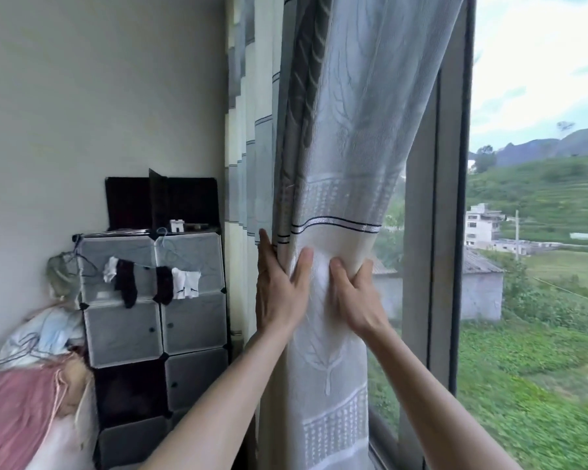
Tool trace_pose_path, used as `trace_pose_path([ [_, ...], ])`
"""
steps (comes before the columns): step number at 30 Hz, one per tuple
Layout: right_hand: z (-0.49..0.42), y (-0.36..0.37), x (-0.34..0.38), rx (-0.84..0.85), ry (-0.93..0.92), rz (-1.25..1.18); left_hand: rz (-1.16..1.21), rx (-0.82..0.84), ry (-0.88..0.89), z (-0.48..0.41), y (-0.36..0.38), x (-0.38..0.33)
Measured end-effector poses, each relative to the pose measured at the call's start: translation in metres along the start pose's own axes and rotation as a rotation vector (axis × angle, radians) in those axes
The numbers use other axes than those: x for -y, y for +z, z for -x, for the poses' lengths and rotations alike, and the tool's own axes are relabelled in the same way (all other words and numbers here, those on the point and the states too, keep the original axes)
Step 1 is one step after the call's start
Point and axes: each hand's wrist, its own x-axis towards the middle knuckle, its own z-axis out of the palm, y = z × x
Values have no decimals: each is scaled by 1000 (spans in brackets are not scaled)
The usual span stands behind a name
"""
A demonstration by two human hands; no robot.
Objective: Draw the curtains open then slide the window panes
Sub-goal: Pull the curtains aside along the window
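Curtain [336,137]: sheer white panel, gathered into a bunch at the window's left edge, beside a striped drape [252,130]. Left hand [279,290]: fingers spread flat, pressing the bunch's left side. Right hand [357,296]: closed around the bunch's right fold. Pane [435,215]: grey-framed, just right of the bunch; whether it is latched cannot be told. Risk: on release the loose bunch may slide back across the glass, or fabric may catch in the frame when the pane slides.
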Motion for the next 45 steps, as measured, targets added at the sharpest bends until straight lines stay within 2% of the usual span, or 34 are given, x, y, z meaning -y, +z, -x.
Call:
trace_pose_path([
  [12,-179,110,-80,113,-66,-23,-107,-61,-98,-154,49,130],
  [21,-297,204,-131,141,-86,-46,-172,-83,-72,-269,73,244],
  [28,-383,280,-172,122,-35,-20,-196,-33,-66,-363,87,338],
  [45,-615,450,-293,150,-64,-43,-115,-35,-146,-574,152,542],
])
